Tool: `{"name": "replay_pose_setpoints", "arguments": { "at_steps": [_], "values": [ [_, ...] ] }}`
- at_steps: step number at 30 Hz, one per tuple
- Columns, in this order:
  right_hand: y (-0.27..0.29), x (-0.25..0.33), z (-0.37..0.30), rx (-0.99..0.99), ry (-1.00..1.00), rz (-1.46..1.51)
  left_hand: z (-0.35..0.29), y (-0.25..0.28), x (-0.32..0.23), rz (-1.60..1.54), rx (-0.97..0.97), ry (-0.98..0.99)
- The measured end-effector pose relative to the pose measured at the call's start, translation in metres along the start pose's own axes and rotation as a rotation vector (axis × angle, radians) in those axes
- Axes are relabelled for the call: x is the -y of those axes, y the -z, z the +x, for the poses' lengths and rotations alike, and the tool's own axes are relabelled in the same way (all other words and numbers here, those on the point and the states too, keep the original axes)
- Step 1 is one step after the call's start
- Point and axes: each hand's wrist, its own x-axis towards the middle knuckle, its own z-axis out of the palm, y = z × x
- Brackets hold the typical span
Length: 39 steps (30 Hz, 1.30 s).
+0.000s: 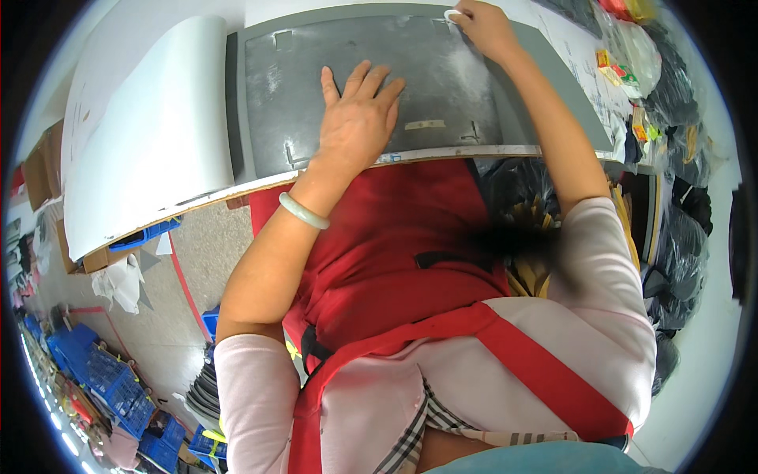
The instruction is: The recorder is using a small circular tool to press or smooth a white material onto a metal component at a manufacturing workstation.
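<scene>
One hand [359, 118] on panel [430, 87], right hand [483, 30] near edge [379, 18]

The left hand [359, 118] lies on a board [434, 87], atop a larger sheet [515, 112] on the table [505, 150]. The right hand [488, 30] is at the board's far right corner. Left of the left hand rests a roll [166, 118]; right of the right hand, bags [683, 249].

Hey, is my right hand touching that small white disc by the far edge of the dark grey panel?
Touching: the head view shows the small white disc pinched in the right hand, its outer edge showing.
</scene>
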Motion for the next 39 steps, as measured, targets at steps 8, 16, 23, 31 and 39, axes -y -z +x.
{"name": "replay_pose_setpoints", "arguments": {
  "at_steps": [8,16,23,31,39],
  "values": [
    [-0.016,-0.012,0.008,-0.214,-0.028,0.048,0.0,-0.002,0.001,0.017,-0.01,-0.014],
    [0.001,-0.007,0.025,0.088,-0.038,0.689,-0.001,-0.004,-0.001,0.041,-0.001,0.046],
    [-0.074,0.092,0.059,0.182,-0.14,0.764,-0.003,-0.007,0.0,0.131,0.033,0.01],
    [-0.103,0.178,0.081,0.14,0.299,0.259,-0.002,-0.007,0.0,0.048,0.039,0.027],
    [-0.118,0.189,0.087,0.096,0.437,-0.03,-0.002,-0.007,0.0,0.025,0.008,0.018]
  ]
}}
